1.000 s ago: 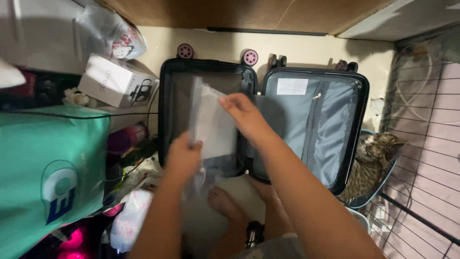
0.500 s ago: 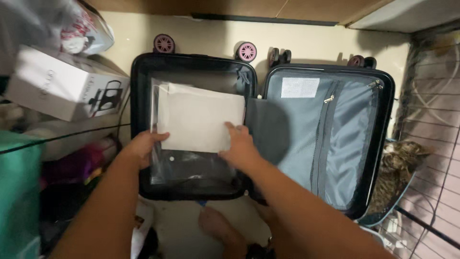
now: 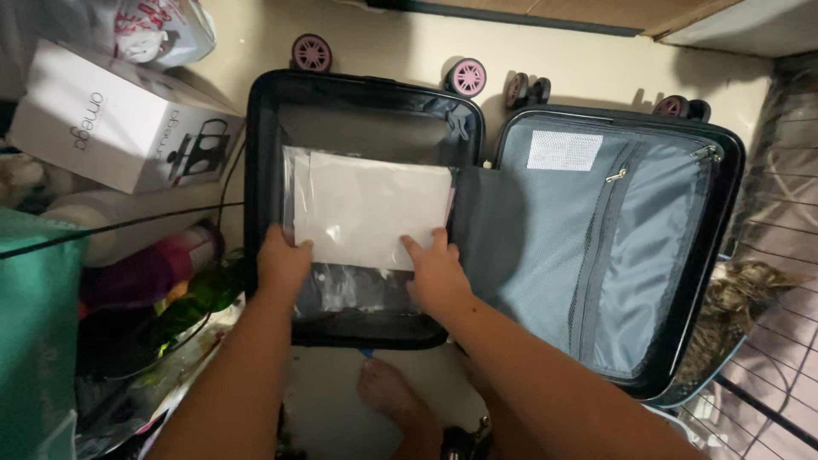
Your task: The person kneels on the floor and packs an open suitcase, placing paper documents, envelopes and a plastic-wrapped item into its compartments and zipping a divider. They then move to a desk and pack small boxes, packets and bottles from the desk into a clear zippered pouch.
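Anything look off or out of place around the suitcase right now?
Nothing in the suitcase looks damaged or spilled. Both hands, left and right, press a clear bag with a white sheet flat into the left half. One oddity: a cat lies right beside the open lid.

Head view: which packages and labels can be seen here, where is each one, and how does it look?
White carton: top left, beside the open suitcase; rectangular, with a dark picture of an appliance.
Clear plastic pouch: flat in the suitcase's left half, holding a white sheet; left hand and right hand press on it.
White label: rectangle on the grey lining, upper right half.
Green bag: far left.
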